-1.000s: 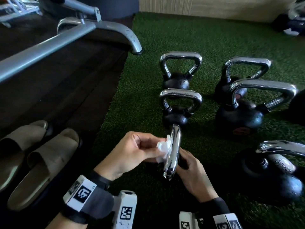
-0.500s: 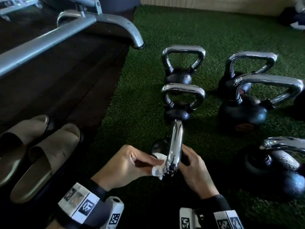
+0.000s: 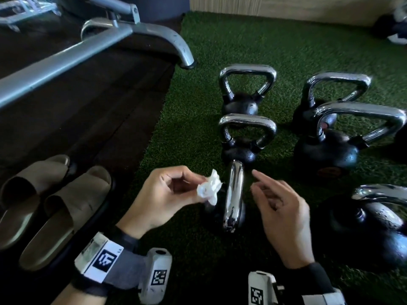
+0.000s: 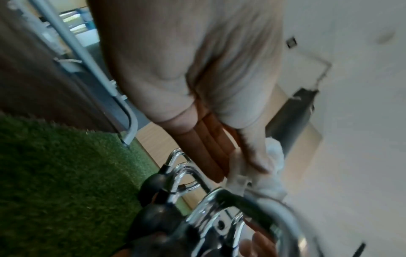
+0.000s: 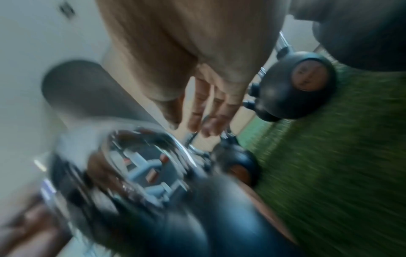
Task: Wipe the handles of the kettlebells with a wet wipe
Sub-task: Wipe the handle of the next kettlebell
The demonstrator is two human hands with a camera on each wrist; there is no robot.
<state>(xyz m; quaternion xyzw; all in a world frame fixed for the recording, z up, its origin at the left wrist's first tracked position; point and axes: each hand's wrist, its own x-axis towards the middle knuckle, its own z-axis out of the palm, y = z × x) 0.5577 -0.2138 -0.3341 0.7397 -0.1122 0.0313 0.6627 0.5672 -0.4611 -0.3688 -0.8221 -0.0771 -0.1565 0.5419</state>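
Crumpled white wet wipe (image 3: 209,187) beside shiny chrome kettlebell handle (image 3: 234,194).

Readable text: none in any view.
Wrist bands (image 3: 103,259): black-and-white square code markers only, no letters.
Kettlebell discs (image 5: 307,76): blurred, illegible.

The left wrist (image 3: 123,234) wears a black cuff under a grey strap (image 3: 125,271) with a white patch printed with a black square code. A white camera block (image 3: 155,277) with another square code sits beside it. The right wrist (image 3: 308,274) has a black cuff and a similar white coded block (image 3: 261,289).
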